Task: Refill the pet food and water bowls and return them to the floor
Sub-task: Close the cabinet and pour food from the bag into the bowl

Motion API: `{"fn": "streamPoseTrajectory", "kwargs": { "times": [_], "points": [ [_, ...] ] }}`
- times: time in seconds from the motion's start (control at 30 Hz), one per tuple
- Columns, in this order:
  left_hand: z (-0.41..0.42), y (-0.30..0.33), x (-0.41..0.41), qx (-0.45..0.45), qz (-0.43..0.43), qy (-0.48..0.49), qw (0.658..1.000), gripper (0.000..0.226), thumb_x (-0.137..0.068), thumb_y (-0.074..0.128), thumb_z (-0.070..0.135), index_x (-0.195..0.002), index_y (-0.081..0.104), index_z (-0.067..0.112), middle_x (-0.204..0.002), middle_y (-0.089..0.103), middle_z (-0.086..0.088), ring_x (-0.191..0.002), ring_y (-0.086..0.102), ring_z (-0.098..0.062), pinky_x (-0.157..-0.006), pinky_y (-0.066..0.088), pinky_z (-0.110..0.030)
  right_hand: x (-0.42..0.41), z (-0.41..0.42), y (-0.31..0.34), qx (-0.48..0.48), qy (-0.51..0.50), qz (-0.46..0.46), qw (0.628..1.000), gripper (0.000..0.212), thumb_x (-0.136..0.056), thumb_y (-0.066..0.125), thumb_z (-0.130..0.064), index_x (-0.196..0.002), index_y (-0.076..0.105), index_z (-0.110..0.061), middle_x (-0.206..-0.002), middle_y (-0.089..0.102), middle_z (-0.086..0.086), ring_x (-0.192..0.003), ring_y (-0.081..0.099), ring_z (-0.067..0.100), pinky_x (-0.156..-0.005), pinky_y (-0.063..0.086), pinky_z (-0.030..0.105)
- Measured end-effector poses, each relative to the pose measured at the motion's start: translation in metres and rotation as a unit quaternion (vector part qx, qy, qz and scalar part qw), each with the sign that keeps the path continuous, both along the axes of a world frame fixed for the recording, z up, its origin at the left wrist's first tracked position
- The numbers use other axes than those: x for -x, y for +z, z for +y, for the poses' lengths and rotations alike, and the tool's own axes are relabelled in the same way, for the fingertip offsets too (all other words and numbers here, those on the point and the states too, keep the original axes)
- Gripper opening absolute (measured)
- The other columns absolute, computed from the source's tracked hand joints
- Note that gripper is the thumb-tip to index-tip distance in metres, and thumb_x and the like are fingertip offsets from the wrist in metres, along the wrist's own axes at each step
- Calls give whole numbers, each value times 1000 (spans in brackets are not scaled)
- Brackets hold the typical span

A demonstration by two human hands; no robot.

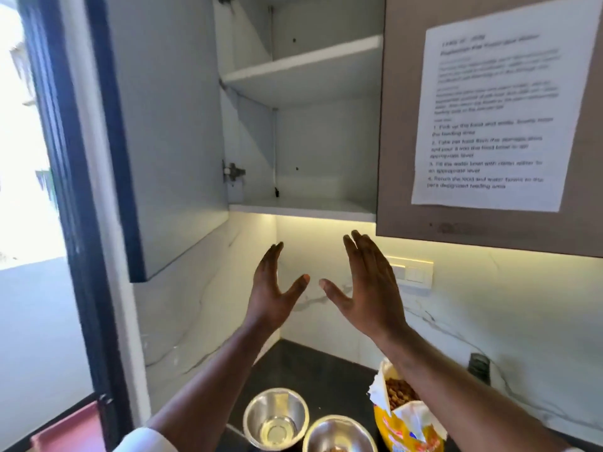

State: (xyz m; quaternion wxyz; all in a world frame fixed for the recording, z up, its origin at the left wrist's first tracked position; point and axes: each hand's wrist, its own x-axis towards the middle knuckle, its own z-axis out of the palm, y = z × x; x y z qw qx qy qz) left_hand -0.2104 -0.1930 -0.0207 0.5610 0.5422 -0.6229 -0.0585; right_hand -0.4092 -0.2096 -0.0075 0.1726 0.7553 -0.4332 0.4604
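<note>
One head cam only, aimed fwd and up at the open wall cabinet (303, 125), close; counter (303, 363) seen near, below.

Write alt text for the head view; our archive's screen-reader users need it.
Both hands, the left hand and right hand, are raised open and empty below an open wall cabinet. On the dark counter below stand two steel bowls and an open yellow bag of kibble.

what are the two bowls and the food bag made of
Left bowl and right bowl: likely stainless steel, polished, mirror-like reflections inside. Food bag: probably thin printed plastic or foil-lined film, yellow and crinkled, with a torn white-lined top.
</note>
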Motion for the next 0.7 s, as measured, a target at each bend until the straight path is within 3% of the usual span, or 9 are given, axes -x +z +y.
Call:
{"fn": "streamPoseTrajectory", "kwargs": {
  "times": [0.23,0.4,0.5,0.57,0.63,0.7],
  "points": [
    [40,24,-54,45,-21,23,999,91,-87,68,59,-161,25,27,-168,30,3,-151,33,-17,-118,36,-38,-64,62,51,76,32,-19,996,88,-94,42,-74,-159,31,-16,-167,29,6,-155,25,23,-121,34,47],
    [67,20,-87,41,-18,16,999,68,-89,70,56,-146,45,29,-151,49,7,-137,45,-13,-109,44,-34,-103,107,71,123,33,-47,991,85,-95,47,-69,-157,33,-13,-165,33,8,-153,29,24,-119,35,48],
    [85,21,-105,28,57,53,997,57,-88,70,57,-132,51,26,-126,55,7,-119,53,-17,-94,50,-35,-124,132,80,151,22,-55,987,85,-95,44,-69,-156,36,-11,-163,36,10,-152,31,24,-119,35,46],
    [94,28,-118,35,106,80,991,59,-87,71,56,-129,48,22,-117,49,7,-113,52,-20,-94,52,-40,-138,146,85,157,18,-61,986,84,-95,46,-68,-155,38,-10,-162,38,10,-151,33,24,-119,35,46],
    [102,37,-132,61,138,94,984,61,-86,75,51,-127,45,17,-117,49,0,-111,52,-24,-93,52,-42,-152,157,89,157,15,-59,986,84,-94,48,-67,-156,37,-11,-163,38,10,-151,34,23,-119,35,46],
    [108,46,-142,81,141,74,984,68,-87,77,44,-136,39,16,-129,50,-5,-121,52,-27,-97,51,-42,-163,166,94,161,12,-45,986,85,-94,49,-66,-157,36,-10,-163,37,10,-151,33,23,-119,34,45]
  ]
}}
